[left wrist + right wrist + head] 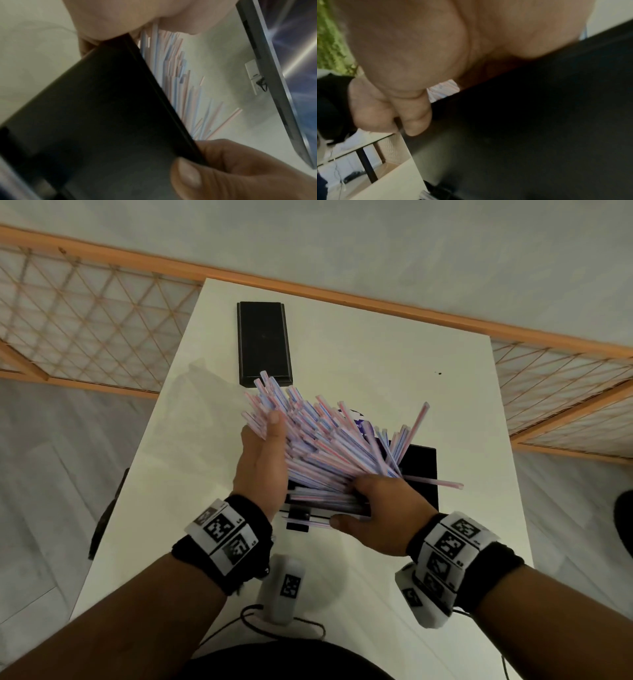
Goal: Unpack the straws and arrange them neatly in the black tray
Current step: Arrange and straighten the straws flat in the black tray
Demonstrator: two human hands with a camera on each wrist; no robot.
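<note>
A big bundle of pink-and-blue striped straws (325,440) lies fanned out in a black tray (423,470) over the middle of the white table. My right hand (380,508) grips the tray's near end, thumb under the edge. My left hand (263,453) lies flat along the left side of the straws, fingers straight. From the left wrist the tray (102,121) is tilted, with the straws (180,81) fanning beyond it and my right thumb (188,175) on its edge. The right wrist view is mostly palm (412,54) and tray (539,121).
A second long black tray (263,344) lies at the far side of the table (359,354). Purple packaging (356,422) peeks out behind the straws. A white tagged block (284,587) with a cable sits near the front edge. Wooden lattice panels (85,313) flank the table.
</note>
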